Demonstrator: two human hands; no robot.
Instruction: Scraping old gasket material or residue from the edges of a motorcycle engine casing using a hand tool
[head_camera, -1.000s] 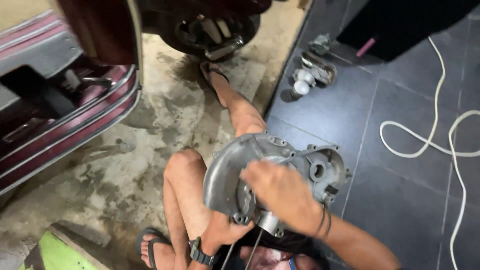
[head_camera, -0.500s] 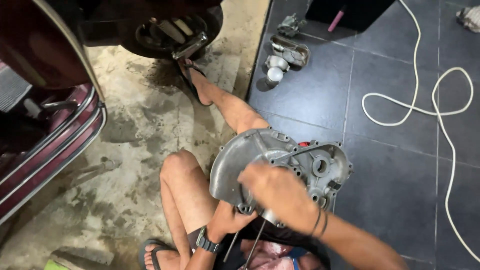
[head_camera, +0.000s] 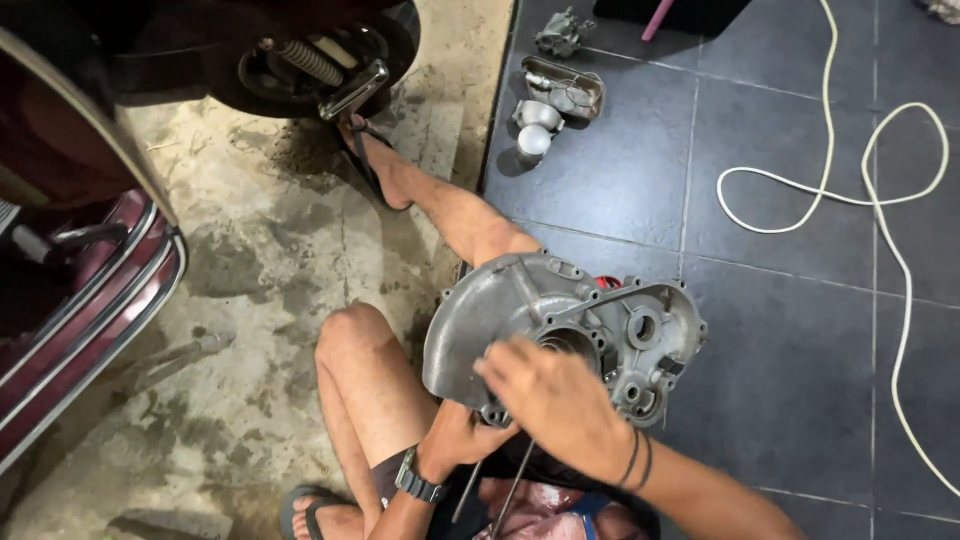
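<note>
Two hands work on a grey engine casing (head_camera: 520, 310), which stands on edge over the person's lap, just right of the bent knee (head_camera: 350, 340). Under the casing, the left hand (head_camera: 465, 440) has its grip closed on the lower rim. Against the casing's face, the right hand (head_camera: 555, 400) lies with fingers curled; what they clasp is hidden. Right of the casing, a white cord (head_camera: 850, 200) loops across dark tiles (head_camera: 620, 170).

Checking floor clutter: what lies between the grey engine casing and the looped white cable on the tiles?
In the head view, only bare dark tiles separate the engine casing from the white cable.
</note>
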